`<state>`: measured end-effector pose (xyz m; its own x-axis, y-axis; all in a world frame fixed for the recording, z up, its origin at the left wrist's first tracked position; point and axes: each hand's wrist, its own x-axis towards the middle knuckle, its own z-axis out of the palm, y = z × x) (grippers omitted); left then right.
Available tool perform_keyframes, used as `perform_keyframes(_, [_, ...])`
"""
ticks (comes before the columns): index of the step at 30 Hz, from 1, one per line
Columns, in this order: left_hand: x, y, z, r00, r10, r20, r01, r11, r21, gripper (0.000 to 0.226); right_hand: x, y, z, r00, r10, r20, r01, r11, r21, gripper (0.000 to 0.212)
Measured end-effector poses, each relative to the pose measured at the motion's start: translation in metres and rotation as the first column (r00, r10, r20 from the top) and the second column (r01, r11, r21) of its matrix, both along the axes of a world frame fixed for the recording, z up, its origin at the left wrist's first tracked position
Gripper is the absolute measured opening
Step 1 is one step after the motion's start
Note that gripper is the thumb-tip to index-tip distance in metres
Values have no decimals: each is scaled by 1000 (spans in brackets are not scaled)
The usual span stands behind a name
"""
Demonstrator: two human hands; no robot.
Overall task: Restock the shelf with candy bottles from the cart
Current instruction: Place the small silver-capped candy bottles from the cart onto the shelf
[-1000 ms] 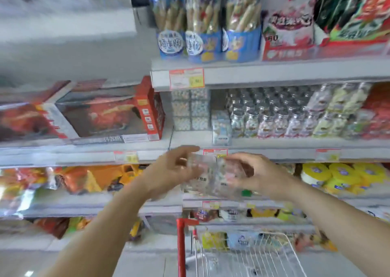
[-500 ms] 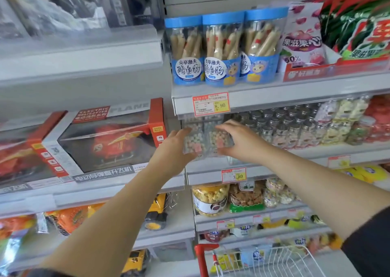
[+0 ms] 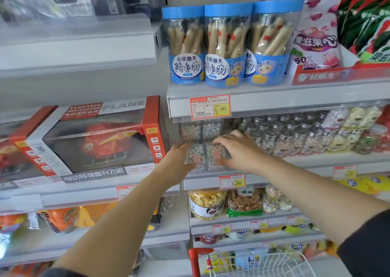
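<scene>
Three blue-lidded jars (image 3: 226, 44); two helicopter boxes (image 3: 101, 141) (left cropped); left hand (image 3: 179, 163), right hand (image 3: 238, 150): two; two candy boxes (image 3: 197, 152) held.

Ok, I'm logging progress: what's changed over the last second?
The left hand and right hand lifted the candy bottles from above the cart up and forward onto the left end of the shelf. Both hands still hold them; nothing has been let go. The capped bottles alongside stayed put.

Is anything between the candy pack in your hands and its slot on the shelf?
Nothing visible. The left hand and right hand hold the candy pack at the shelf front, just below shelved candy boxes; capped bottles stand to its right.
</scene>
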<state>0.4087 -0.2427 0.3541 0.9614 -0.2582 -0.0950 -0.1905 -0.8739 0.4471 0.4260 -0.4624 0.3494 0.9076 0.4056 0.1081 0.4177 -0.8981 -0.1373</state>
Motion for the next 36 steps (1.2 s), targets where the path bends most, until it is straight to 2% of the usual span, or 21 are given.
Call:
perform_keyframes(6, [4, 2, -4, 999, -31, -43, 33, 999, 36, 64, 2, 0, -3, 997, -19, -69, 18, 1000, -14, 60])
perform_keyframes(12, [-7, -6, -14, 1000, 18, 0, -18, 1000, 5, 55, -8, -1, -8, 1000, -21, 11, 21, 1000, -7, 56])
perform_keyframes(16, [-23, -12, -18, 998, 55, 10, -54, 998, -42, 63, -21, -2, -10, 999, -25, 26, 25, 1000, 5, 55])
perform_keyframes(18, [-39, -16, -19, 992, 81, 97, -69, 991, -113, 62, -37, -5, -14, 993, -52, 106, 40, 993, 110, 52])
perform_keyframes(21, [-71, -21, -33, 915, 45, 401, 43, 978, -206, 47, -78, -14, -36, 974, -88, 211, 13, 943, 332, 35])
perform_keyframes(23, [-91, -25, -56, 850, -28, 525, 156, 967, -201, 39, -108, -22, -67, 989, -78, 125, 20, 912, 411, 22])
perform_keyframes(25, [-107, -31, -88, 862, -69, 501, 182, 967, -179, 34, -134, -32, -100, 995, -79, -60, 97, 901, 422, 15])
perform_keyframes(30, [-148, -45, -172, 981, 61, 185, -22, 979, -205, 28, -167, -57, -183, 902, -109, -419, 256, 915, 312, 12])
perform_keyframes(34, [-177, -58, -237, 976, 216, -15, -215, 962, -170, 32, -173, -74, -248, 786, -77, -614, 228, 959, 171, 16])
perform_keyframes(36, [-186, -60, -269, 949, 311, -58, -316, 932, -180, 33, -173, -82, -285, 739, -72, -670, 195, 975, 110, 18])
